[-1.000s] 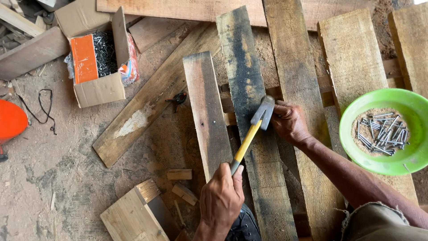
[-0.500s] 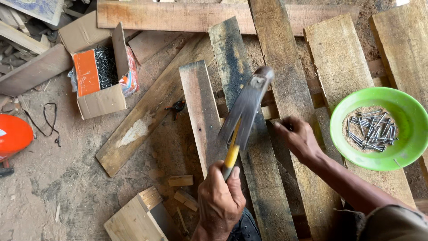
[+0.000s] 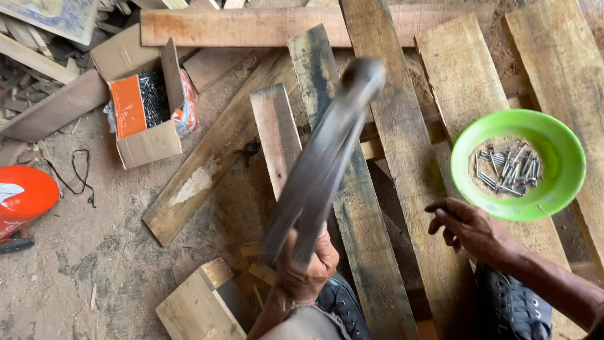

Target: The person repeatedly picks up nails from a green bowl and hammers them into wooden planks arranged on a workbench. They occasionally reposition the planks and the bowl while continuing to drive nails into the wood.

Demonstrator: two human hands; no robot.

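While the left hand is clenched on the motion-blurred metal hammer raised above it, the loosely curled, empty right hand rests on a worn plank; better kept there, beside the dark weathered wooden plank.

One hammer, one green bowl of nails, one cardboard nail box, two black shoes.

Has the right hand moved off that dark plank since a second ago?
Yes. The right hand has pulled back toward the person, away from the dark plank, now lying below the green bowl.
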